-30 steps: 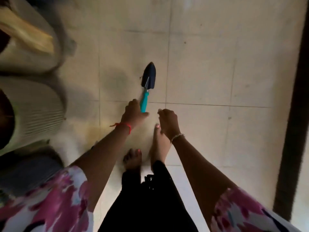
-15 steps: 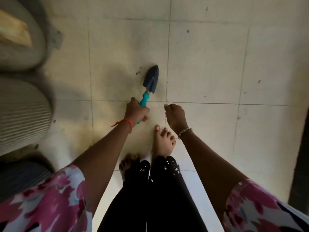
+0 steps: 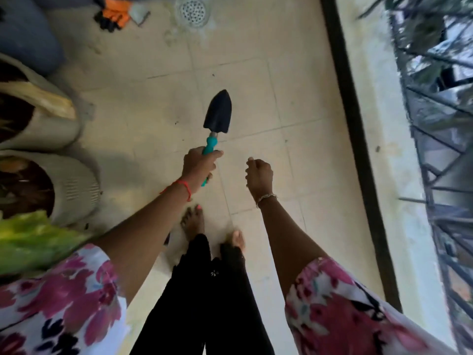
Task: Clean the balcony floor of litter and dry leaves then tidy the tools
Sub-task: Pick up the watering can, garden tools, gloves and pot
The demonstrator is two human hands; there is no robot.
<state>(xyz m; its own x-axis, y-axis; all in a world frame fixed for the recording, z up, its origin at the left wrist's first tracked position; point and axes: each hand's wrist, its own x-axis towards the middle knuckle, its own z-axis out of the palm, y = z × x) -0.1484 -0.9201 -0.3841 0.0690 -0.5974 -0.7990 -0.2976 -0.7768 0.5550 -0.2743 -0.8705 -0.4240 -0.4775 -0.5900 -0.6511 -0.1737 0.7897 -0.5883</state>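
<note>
Your left hand [image 3: 199, 166] has a full grip round the teal handle of the black-bladed garden trowel [image 3: 218, 112], whose long axis points far. Your right hand [image 3: 259, 175] hangs just right of it, fingers curled; whether they hold anything I cannot tell. The blurred orange-and-black heap [image 3: 112, 14], possibly gloves, lies far-left, nearer your left hand.

Both arms reached forward and down, left hand [image 3: 199, 165] gripped a trowel [image 3: 218, 111] handle, right hand [image 3: 259, 175] hung with fingers [image 3: 249, 167] curled (contents hidden), wrists apart.
</note>
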